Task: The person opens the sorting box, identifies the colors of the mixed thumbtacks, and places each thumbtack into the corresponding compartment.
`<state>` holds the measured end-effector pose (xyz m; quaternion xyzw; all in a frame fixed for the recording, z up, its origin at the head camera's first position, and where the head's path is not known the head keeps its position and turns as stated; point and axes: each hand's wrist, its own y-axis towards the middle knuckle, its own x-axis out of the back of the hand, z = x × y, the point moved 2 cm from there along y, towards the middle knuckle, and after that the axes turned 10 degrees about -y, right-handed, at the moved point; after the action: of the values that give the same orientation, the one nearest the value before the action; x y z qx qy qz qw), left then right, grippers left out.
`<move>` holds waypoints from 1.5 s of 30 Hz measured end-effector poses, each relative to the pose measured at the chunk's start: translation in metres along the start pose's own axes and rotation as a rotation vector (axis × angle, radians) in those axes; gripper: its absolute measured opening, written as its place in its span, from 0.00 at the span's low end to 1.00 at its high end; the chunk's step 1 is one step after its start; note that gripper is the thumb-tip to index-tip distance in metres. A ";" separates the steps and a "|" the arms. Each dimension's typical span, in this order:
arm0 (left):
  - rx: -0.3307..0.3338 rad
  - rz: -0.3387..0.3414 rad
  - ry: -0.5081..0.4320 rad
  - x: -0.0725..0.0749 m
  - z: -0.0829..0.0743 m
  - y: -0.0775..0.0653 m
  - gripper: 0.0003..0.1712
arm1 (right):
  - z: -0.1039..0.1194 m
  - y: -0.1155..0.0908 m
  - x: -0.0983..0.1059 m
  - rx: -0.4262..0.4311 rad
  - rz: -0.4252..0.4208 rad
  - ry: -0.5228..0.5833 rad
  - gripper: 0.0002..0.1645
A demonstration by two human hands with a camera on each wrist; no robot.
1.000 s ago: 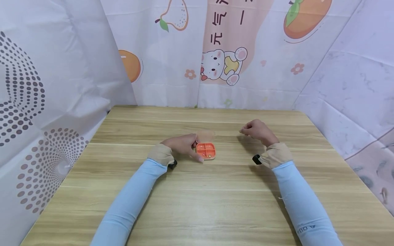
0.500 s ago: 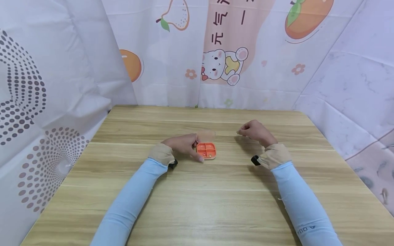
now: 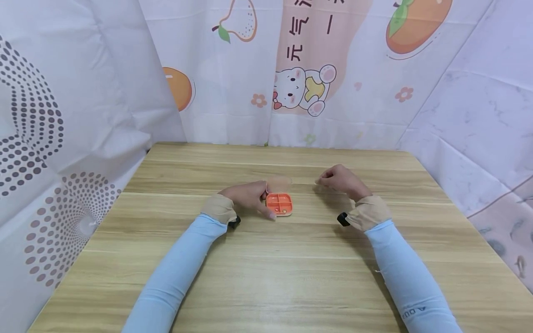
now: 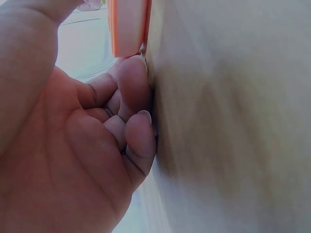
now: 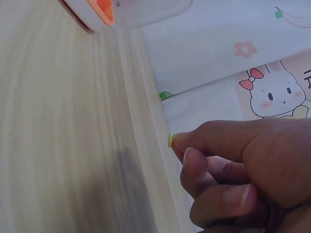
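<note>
A small orange pill box (image 3: 279, 202) with several compartments lies on the table, its clear lid (image 3: 280, 185) raised at the back. Tiny pieces sit in its front compartments. My left hand (image 3: 249, 195) holds the box from the left, thumb at the front corner and fingers by the hinge side. In the left wrist view its fingers curl against the tabletop beside the box's pale orange wall (image 4: 130, 29). To the right of the box, above the table, my right hand (image 3: 343, 179) pinches a small yellow, pill-like piece (image 5: 170, 140) between thumb and index finger.
The wooden table (image 3: 266, 268) runs back to a printed curtain (image 3: 233, 83). White sheets hang on the left (image 3: 112, 92) and on the right (image 3: 470, 115). A black wrist camera (image 3: 343, 219) sits under the right wrist.
My right hand has moved a little left and nearer to the pill box, carrying the small piece. My left hand and the box have stayed in place.
</note>
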<state>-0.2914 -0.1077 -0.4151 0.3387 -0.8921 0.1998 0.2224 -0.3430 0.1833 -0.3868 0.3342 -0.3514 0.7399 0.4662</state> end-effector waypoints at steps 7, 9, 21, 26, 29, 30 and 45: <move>0.005 0.000 -0.010 0.000 0.000 0.000 0.32 | 0.005 0.001 -0.005 0.023 -0.003 -0.032 0.15; 0.006 -0.001 -0.009 -0.001 0.000 0.000 0.32 | 0.007 0.000 -0.005 0.028 -0.003 -0.035 0.14; -0.012 0.010 0.000 -0.001 0.001 0.001 0.30 | 0.015 -0.001 -0.011 0.065 0.030 -0.006 0.13; -0.001 0.003 0.017 -0.001 0.001 0.002 0.31 | 0.019 -0.003 -0.012 0.080 0.038 -0.001 0.12; 0.003 0.000 0.020 -0.001 0.001 0.002 0.31 | 0.022 -0.005 -0.012 0.087 0.050 0.010 0.12; 0.003 0.001 0.019 -0.001 0.001 0.002 0.31 | 0.023 -0.005 -0.013 0.088 0.054 0.010 0.12; 0.025 -0.019 0.017 0.000 0.001 0.000 0.35 | 0.032 -0.005 -0.019 0.091 0.090 0.012 0.12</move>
<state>-0.2916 -0.1081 -0.4165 0.3482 -0.8844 0.2116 0.2278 -0.3266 0.1498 -0.3844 0.3345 -0.3293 0.7773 0.4188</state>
